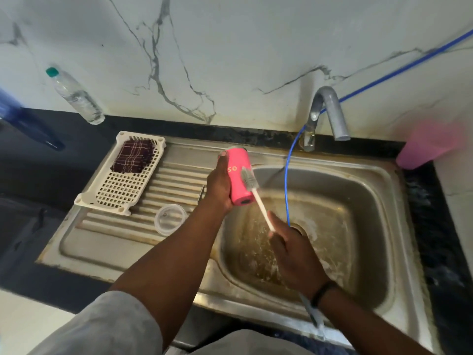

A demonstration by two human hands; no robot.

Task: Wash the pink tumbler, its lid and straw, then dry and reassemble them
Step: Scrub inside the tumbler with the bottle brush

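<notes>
The pink tumbler (239,175) is up over the left edge of the sink basin (332,180), tilted with its base toward the camera and its mouth end pointing away. It's got some light lettering on the side. The left hand (220,185) grips it around the body. Its lid (170,219), a clear round one, lies flat on the ribbed draining board (176,175) just left of the basin, well apart from the tumbler.
</notes>
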